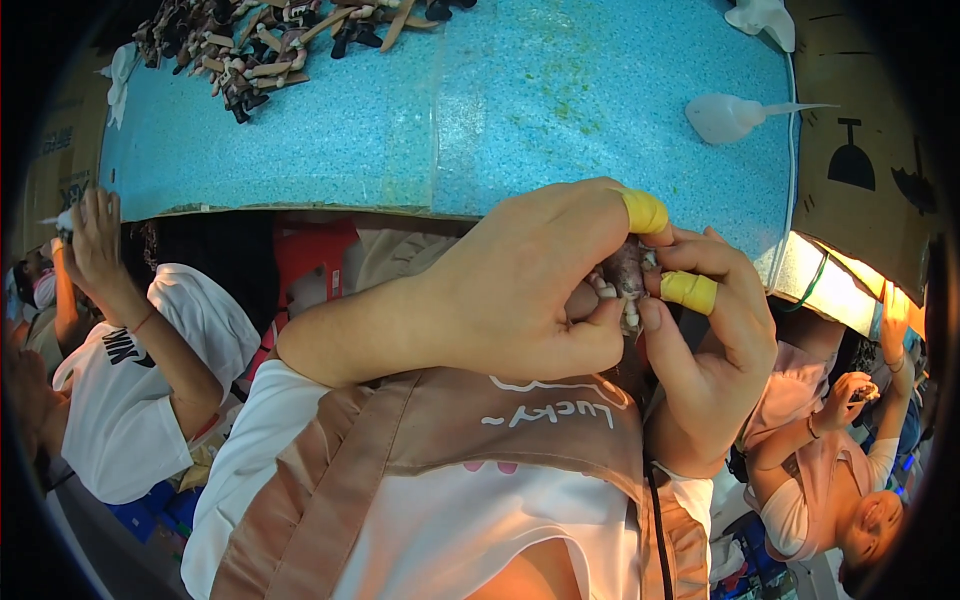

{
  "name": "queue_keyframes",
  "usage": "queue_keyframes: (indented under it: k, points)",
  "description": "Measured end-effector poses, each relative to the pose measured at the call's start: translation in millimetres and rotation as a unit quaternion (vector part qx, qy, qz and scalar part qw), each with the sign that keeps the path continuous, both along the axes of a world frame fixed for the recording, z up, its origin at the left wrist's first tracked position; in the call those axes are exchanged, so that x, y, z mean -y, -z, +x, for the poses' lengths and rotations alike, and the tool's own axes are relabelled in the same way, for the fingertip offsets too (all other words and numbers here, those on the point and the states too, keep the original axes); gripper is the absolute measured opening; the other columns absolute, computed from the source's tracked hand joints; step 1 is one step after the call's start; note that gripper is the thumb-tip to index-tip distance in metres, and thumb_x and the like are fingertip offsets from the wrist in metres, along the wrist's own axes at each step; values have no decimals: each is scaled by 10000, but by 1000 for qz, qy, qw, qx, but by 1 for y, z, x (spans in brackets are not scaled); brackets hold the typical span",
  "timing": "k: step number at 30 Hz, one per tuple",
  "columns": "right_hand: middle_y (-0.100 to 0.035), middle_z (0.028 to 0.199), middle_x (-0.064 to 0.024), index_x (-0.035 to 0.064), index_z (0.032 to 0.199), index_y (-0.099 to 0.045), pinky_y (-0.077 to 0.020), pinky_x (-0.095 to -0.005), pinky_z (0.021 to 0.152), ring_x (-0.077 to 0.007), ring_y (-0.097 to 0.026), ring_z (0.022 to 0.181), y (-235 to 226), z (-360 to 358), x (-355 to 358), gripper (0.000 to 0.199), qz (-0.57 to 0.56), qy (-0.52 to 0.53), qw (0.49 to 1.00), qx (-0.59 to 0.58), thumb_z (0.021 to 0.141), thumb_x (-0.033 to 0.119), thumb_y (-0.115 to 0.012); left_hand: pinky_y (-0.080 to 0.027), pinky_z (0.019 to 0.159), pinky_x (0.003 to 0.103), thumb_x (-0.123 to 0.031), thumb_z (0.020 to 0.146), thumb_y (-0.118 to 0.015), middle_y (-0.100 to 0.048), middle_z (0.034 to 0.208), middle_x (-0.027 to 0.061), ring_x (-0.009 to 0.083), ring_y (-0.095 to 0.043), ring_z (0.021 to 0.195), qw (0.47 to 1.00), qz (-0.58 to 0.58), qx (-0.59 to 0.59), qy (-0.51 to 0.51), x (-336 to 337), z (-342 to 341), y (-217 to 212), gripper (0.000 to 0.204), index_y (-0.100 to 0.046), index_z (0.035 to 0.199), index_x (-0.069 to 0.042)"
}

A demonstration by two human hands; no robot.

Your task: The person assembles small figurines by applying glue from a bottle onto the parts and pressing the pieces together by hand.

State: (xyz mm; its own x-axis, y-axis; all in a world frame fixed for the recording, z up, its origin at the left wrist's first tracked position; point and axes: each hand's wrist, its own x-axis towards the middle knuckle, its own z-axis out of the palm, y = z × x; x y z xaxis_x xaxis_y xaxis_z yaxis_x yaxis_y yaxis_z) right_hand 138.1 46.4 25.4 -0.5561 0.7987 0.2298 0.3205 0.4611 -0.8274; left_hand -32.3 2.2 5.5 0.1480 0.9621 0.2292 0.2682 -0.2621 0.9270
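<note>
Blue speckled tabletop [330, 150] spans the upper view, clear tape strip [458, 110] running across it front to back. Brown cardboard on both sides: left sheet [62, 140] in shade, right sheet [850, 75] with dark handling symbols. Red plastic seat [312, 250] beyond the near edge, chair or stool unclear. Warm orange light far right, cooler left.

A brown apron [520, 420], which has a gathered left edge [290, 490] and white lettering [555, 415], is worn over a white shirt [235, 480] with short sleeves [285, 385], while a thin black cord [657, 530] runs at right, and yellow wraps [690, 291] go round one finger of the left hand [560, 280] and one of the right hand [722, 330].
</note>
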Motion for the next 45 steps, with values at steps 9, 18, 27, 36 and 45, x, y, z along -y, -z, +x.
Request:
queue_keyframes:
  k: [9,18,27,36,45]
  points:
    - [-602,842,-70,37,733,-608,-377,-453,867,-266,-598,867,-1,3,-5,150,7,4,997,76,610,32,-693,-469,655,261,-9,644,-571,-561,889,100,148,-576,771,999,-34,-26,-3,-3,5,0,396,-475,1027,24]
    - [-538,1006,-151,18,947,-593,-401,-418,843,-305,-522,944,3,12,-2,426,133,5,991,-28,615,249,-728,-472,731,237,7,830,-459,-518,1067,107,137,-550,896,868,-290,401,48,0,6,-5,392,-359,1208,-4]
    - [-478,1098,-170,-21,1112,-504,-393,-363,862,-293,-478,1021,15,14,3,651,-81,16,989,-124,552,176,-771,-451,766,228,17,779,-582,-505,1126,128,127,-542,939,885,-325,317,102,3,3,-15,681,-196,1339,-16]
    - [-467,1095,-158,-55,1109,-509,-406,-323,851,-254,-486,1025,12,9,9,619,-103,-29,985,-132,596,182,-763,-418,712,203,-12,745,-647,-562,1041,110,98,-556,861,896,-270,336,107,12,1,-9,626,-310,1273,5]
    - [-445,1110,-153,-69,1131,-474,-435,-310,830,-237,-514,988,17,9,11,639,-157,-53,966,-201,609,159,-765,-429,713,217,6,707,-687,-556,1067,127,115,-578,835,916,-244,302,99,17,-2,-10,657,-326,1256,6]
